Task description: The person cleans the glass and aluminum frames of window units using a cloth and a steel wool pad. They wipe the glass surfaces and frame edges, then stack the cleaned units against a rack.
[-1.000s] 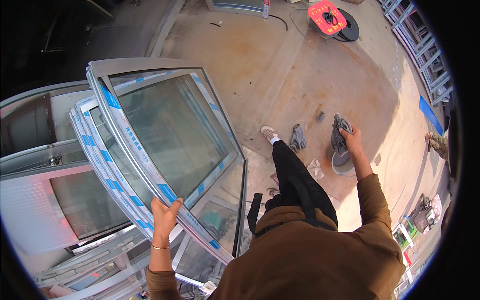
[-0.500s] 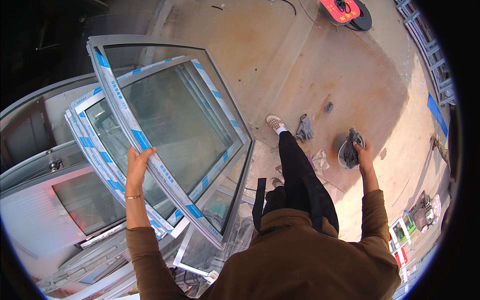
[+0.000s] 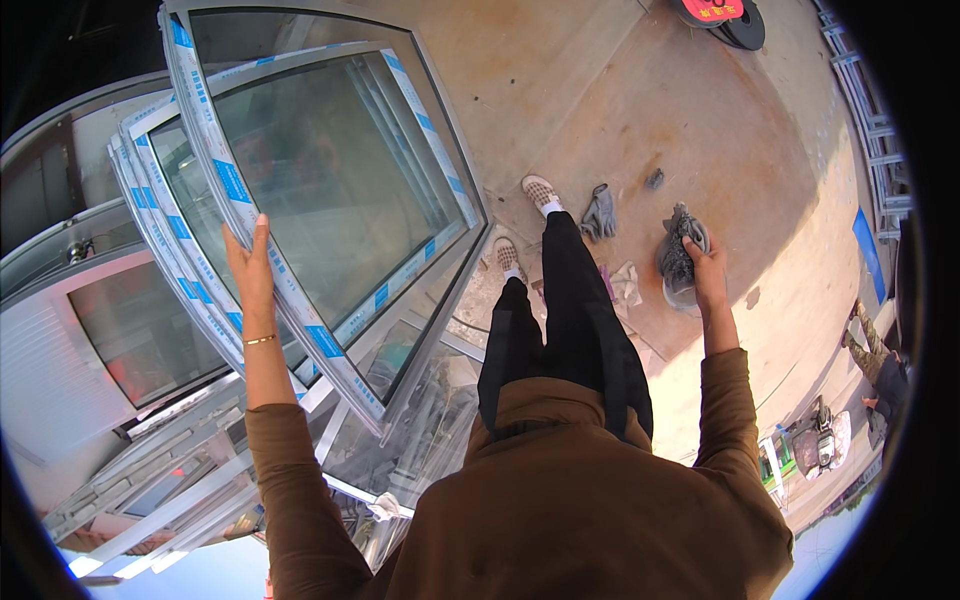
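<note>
My left hand [image 3: 250,268] grips the near edge of a framed glass window panel [image 3: 300,170], its thumb on one side of the frame and its fingers round the other. Blue-and-white protective tape runs along that frame. The panel leans over other taped window frames [image 3: 160,205]. Out to the right, my right hand [image 3: 708,268] is closed on a dark grey, crumpled rag [image 3: 676,255]. The rag hangs at a light-coloured bucket [image 3: 682,298] on the floor and partly covers it. How wet the rag is, I cannot tell.
Grey gloves [image 3: 599,214] and a small dark scrap [image 3: 655,179] lie on the stained floor. A cable reel [image 3: 738,25] stands at the far right. Metal frames [image 3: 862,110] line the right side, where another person [image 3: 880,375] is nearby. Stacked profiles [image 3: 170,480] lie at lower left.
The view has shifted and both my feet now show. My left hand stays on the window frame. My right hand still holds the rag at the bucket, the rag now spread lower over it.
</note>
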{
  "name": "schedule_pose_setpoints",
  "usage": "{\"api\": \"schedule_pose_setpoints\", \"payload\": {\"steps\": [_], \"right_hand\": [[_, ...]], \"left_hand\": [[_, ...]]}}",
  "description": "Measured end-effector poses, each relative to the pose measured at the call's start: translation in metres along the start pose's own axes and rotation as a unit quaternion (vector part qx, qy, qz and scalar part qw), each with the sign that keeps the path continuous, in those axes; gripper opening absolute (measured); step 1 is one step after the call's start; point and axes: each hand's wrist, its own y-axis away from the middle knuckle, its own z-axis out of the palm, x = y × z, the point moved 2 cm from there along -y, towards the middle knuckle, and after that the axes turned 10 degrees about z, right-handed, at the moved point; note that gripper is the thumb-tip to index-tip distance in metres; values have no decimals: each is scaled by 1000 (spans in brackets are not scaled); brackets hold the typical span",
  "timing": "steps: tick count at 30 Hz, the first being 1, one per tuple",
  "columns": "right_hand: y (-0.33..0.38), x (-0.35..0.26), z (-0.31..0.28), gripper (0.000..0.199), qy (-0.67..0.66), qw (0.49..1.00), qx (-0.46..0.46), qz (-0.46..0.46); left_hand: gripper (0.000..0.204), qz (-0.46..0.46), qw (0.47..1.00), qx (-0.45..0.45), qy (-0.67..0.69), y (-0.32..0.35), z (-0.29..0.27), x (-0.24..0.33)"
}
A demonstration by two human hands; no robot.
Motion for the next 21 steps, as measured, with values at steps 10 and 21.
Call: {"api": "schedule_pose_setpoints", "payload": {"steps": [10,21], "right_hand": [[86,65,-50,39,-152,988,38,-5],[43,24,-53,36,-199,980,19,23]], "left_hand": [[65,53,997,-26,-51,-4,-18,-20],[59,68,990,14,-122,-7,-21,-33]]}}
